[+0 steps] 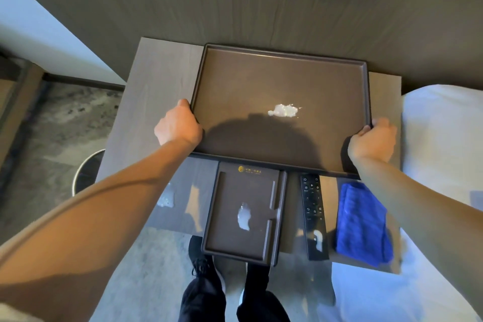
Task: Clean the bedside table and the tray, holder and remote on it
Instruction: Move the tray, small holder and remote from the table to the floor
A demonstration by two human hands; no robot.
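A large dark brown tray (282, 60) sits at the back of the grey bedside table (156, 81), with a white foamy blob (283, 110) near its middle. My left hand (177, 125) grips the tray's left rim and my right hand (373, 141) grips its right rim. In front of the tray lies a smaller dark holder (227, 232) with a gold logo and a white smear on it. The black remote (312, 206) lies to its right, also smeared near its lower end. A folded blue cloth (362, 222) rests at the table's right front.
A white smear (166, 197) marks the tabletop left of the holder. A white bed (444, 138) borders the table on the right. A round bin (87, 172) stands on the floor at the left. A wood-panel wall (261, 2) is behind. My shoes (201, 264) show below.
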